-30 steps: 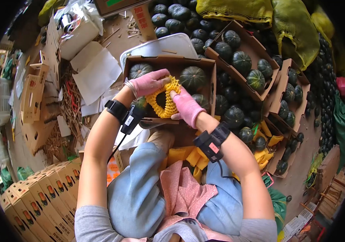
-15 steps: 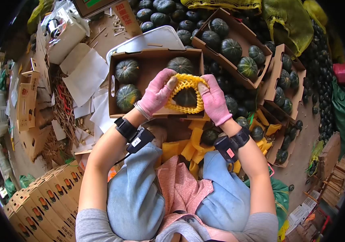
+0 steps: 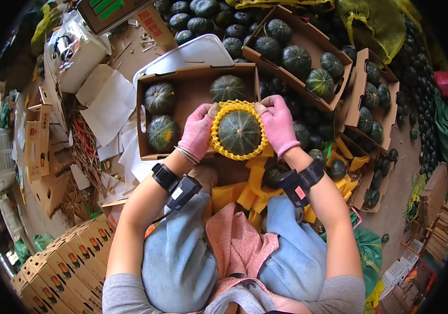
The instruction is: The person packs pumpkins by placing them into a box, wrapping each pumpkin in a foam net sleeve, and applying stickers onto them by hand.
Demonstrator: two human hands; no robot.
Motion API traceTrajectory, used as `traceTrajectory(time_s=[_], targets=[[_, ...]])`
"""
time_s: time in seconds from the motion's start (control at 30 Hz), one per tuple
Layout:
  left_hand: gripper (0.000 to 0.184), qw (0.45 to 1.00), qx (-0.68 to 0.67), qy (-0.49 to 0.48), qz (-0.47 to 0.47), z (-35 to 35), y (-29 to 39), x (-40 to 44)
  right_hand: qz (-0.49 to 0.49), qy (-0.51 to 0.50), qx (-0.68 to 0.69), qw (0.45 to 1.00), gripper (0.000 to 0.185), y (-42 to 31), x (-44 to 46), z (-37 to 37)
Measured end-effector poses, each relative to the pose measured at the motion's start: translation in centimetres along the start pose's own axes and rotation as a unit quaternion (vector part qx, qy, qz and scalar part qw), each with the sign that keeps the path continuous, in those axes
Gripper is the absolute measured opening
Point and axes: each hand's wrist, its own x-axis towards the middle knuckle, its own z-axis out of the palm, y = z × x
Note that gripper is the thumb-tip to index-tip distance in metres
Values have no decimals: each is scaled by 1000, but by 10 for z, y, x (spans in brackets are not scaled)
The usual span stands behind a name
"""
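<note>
A dark green pumpkin (image 3: 238, 133) sits inside a yellow foam net sleeve (image 3: 215, 135), which circles its sides and leaves the top showing. On the left of the sleeve, my left hand (image 3: 198, 131), in a pink glove, is closed with thumb and fingers at the net's upper edge. My right hand (image 3: 278, 125), gloved the same way, pinches the opposite edge. Both hands are at the front of an open cardboard box (image 3: 192, 76). Three bare pumpkins are in that box: one at the back left (image 3: 159, 98), one at the front left (image 3: 163, 133) and one at the back right (image 3: 227, 89).
More open boxes of pumpkins (image 3: 307, 31) stand to the right, with loose pumpkins (image 3: 200, 24) piled behind. Yellow foam sleeves (image 3: 252, 191) lie near my knees. A scale display (image 3: 106, 10) is at the top left. Flat cartons (image 3: 67, 256) are stacked at lower left.
The foam net has come down around the pumpkin, whose top now fills the opening. My hands are slightly lower and further apart, and the view has shifted a little.
</note>
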Motion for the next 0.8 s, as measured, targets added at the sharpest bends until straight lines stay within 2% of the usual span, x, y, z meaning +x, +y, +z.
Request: traceTrajectory(time_s=[0.07,0.1,0.13,0.2,0.27,0.33,0.37,0.4,0.43,0.47,0.5,0.53,0.6,0.67,0.7,0.73,0.77,0.8], targets=[[26,998,59,8,-10,-3,1,-1,-91,31,-152,984,17,-13,-12,-3],[29,962,251,40,100,-3,2,-9,-146,41,-168,974,22,-16,-18,-6],[30,954,271,53,114,2,9,-18,-216,73,-237,944,25,-19,-23,-9],[31,937,312,76,138,8,24,-34,-225,45,-239,944,26,-23,-42,-22],[30,913,386,-32,126,1,22,-40,-144,-21,-234,961,21,-22,-59,-25],[32,958,263,-100,58,-4,17,-36,-150,-5,-173,973,18,-6,-62,-15],[32,978,183,-96,29,-5,17,-32,-168,10,-161,972,17,-4,-58,-12],[33,990,104,-93,-3,-5,18,-27,-129,-7,-112,985,19,-8,-56,-11],[34,992,90,-80,-46,-1,32,-30,-66,-41,-87,993,20,-17,-58,-8],[34,983,166,-67,30,1,44,-33,-2,-72,-60,996,22,-24,-61,-1],[34,990,137,-31,33,-10,47,-23,49,-160,28,986,27,-27,-66,8],[32,967,239,-49,79,-17,67,-22,96,-245,117,958,32,-28,-74,16],[28,967,236,-87,28,-32,95,-11,13,-363,58,930,51,-31,-87,23],[38,942,328,-65,-19,-30,106,-1,10,-491,120,863,66,-15,-81,25],[42,911,406,-72,-5,-28,101,7,40,-560,99,821,68,-6,-71,22],[47,872,482,-78,9,-27,94,16,83,-603,99,787,67,-4,-64,13],[51,862,496,-97,47,-29,81,25,65,-634,44,770,57,0,-57,0],[56,887,443,-118,57,-27,77,29,45,-662,-10,748,50,6,-53,-14]])
